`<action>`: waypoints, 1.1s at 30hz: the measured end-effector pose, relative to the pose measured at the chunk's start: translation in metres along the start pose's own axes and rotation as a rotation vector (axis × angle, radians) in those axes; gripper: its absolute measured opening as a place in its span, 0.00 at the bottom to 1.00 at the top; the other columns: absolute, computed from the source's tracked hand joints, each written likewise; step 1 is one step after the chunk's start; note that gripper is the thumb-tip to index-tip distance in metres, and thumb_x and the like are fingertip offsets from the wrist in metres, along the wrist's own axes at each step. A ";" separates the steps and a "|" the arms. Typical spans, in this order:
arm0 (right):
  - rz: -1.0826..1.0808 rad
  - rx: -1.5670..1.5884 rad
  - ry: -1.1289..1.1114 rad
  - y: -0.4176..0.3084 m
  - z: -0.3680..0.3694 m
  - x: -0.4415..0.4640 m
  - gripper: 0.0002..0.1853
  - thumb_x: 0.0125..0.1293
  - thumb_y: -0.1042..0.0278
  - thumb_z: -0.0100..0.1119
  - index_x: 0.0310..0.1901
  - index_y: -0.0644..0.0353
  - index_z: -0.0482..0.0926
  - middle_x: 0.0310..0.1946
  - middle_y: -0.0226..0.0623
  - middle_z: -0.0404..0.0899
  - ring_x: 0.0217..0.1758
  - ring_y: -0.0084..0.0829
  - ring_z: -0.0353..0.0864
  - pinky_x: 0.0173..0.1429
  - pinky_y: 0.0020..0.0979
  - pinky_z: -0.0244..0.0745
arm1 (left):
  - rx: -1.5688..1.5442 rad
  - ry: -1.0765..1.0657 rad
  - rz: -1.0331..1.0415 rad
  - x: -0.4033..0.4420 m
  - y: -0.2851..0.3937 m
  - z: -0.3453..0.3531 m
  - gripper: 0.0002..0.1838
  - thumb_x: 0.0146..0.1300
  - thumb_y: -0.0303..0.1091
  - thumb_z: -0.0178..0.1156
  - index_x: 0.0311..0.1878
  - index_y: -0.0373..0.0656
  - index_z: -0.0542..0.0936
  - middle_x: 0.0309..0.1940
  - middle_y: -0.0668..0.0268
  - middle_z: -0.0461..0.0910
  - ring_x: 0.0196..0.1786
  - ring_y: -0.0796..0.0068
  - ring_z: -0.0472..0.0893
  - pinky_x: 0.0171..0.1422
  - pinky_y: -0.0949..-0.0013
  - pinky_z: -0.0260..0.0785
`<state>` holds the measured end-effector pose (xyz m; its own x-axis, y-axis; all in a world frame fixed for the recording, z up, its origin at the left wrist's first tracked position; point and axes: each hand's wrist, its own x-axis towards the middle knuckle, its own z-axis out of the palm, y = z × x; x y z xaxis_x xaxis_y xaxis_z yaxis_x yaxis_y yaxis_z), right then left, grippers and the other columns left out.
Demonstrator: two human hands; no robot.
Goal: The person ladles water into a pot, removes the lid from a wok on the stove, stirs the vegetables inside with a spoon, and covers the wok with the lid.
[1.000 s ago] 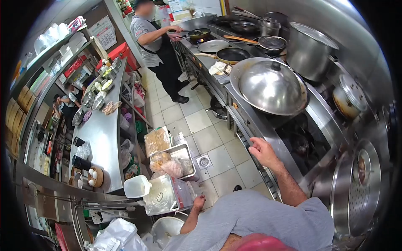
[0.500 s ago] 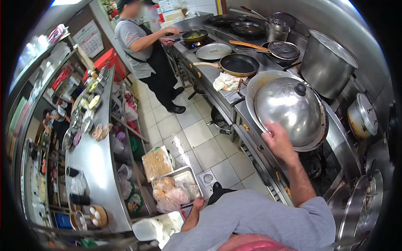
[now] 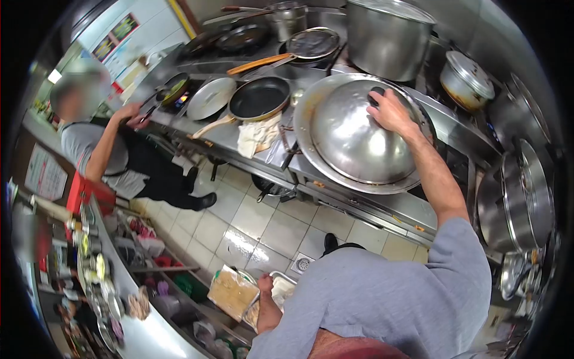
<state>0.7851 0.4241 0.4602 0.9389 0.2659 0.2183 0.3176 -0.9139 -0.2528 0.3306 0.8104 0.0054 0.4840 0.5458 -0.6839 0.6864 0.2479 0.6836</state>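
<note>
My right hand [image 3: 390, 112] is closed around the black knob of a large domed metal lid [image 3: 353, 140]. The lid sits inside the rim of a wide metal wok [image 3: 306, 99] on the stove. My left hand [image 3: 265, 282] hangs low at my side with its fingers curled in, and no object shows in it. Below it are a cardboard-coloured packet [image 3: 231, 292] and a white tray [image 3: 280, 276], partly hidden by my arm. A crumpled white cloth [image 3: 257, 136] lies on the counter left of the wok.
A black frying pan [image 3: 259, 97], a pale flat lid [image 3: 211, 99] and a tall stockpot [image 3: 388, 42] stand around the wok. A co-worker [image 3: 107, 143] holds a pan [image 3: 174, 90] over a flame at the left. A steel counter [image 3: 152, 329] runs along the lower left.
My right hand has moved from the near edge of the domed lid up to its knob and closed on it. The view has turned toward the stove. My left hand stays low.
</note>
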 end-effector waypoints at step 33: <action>0.394 0.065 0.432 0.151 -0.135 -0.078 0.14 0.54 0.64 0.54 0.38 0.64 0.76 0.29 0.36 0.78 0.34 0.26 0.74 0.43 0.26 0.68 | 0.026 -0.390 0.780 0.066 0.404 0.126 0.14 0.62 0.41 0.55 0.42 0.40 0.70 0.29 0.71 0.71 0.27 0.83 0.71 0.29 0.79 0.63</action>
<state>0.7422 0.2239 0.5326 0.8531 -0.2514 0.4572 -0.0240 -0.8942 -0.4469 0.7085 0.8462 0.2043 0.9690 0.2383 -0.0647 0.0917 -0.1039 0.9904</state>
